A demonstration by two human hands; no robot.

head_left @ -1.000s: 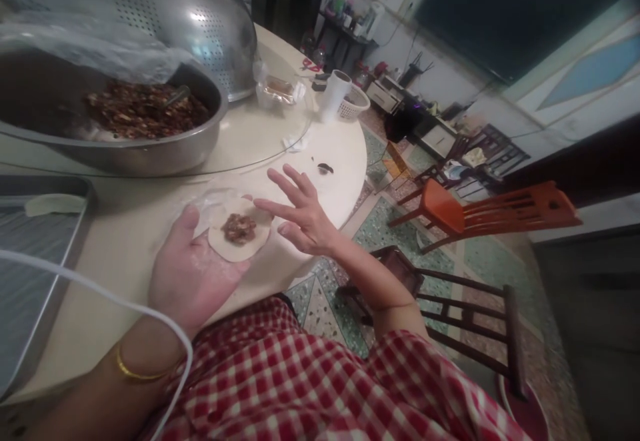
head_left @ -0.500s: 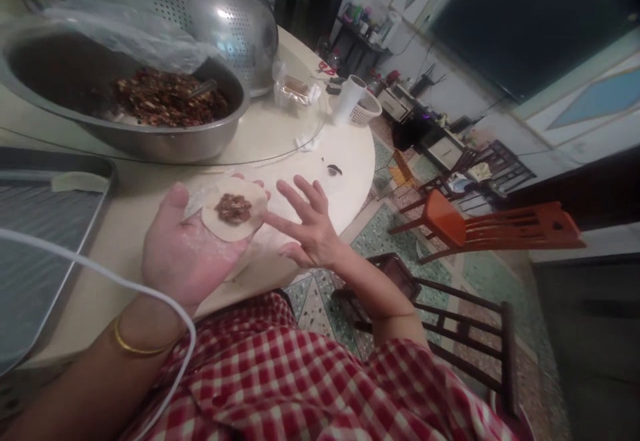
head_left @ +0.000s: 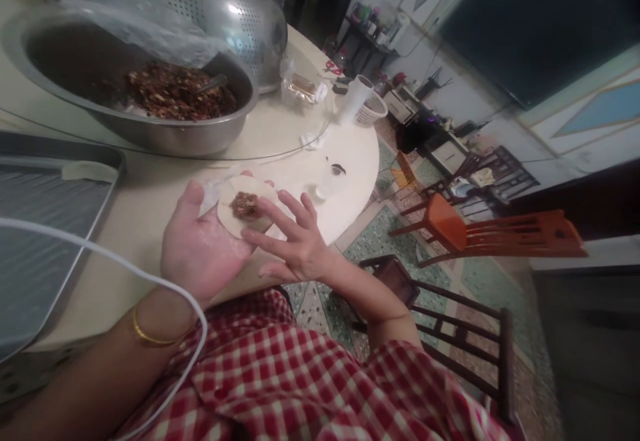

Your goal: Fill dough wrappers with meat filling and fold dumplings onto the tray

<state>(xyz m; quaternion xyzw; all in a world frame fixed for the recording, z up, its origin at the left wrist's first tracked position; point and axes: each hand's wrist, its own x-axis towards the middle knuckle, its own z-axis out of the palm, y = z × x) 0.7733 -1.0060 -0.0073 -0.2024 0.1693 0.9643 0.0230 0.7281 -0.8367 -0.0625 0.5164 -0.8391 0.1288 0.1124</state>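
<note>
A round dumpling wrapper (head_left: 230, 221) lies flat on the fingers of my left hand (head_left: 197, 258), palm up and dusted with flour. At its centre sits a mound of minced filling (head_left: 245, 206). My right hand (head_left: 306, 248) reaches in from the right, fingers apart; its fingertips overlap the wrapper's right side and lie close to the filling. Behind my hands stands a large steel bowl (head_left: 165, 138) of the same dark filling, with a metal spoon (head_left: 214, 83) stuck in it. One pale, folded dumpling (head_left: 90, 171) rests on the metal tray (head_left: 40, 234) at left.
A steel colander (head_left: 245, 34) stands behind the bowl. Farther along the round table (head_left: 350, 208) are a clear packet (head_left: 303, 89), a white roll (head_left: 356, 98) and a white basket (head_left: 371, 111). A white cable (head_left: 125, 271) crosses above my left forearm. Chairs stand at right.
My right fingers have moved left over the wrapper, closer to the filling. The left hand with the wrapper appears slightly farther right as the view shifts.
</note>
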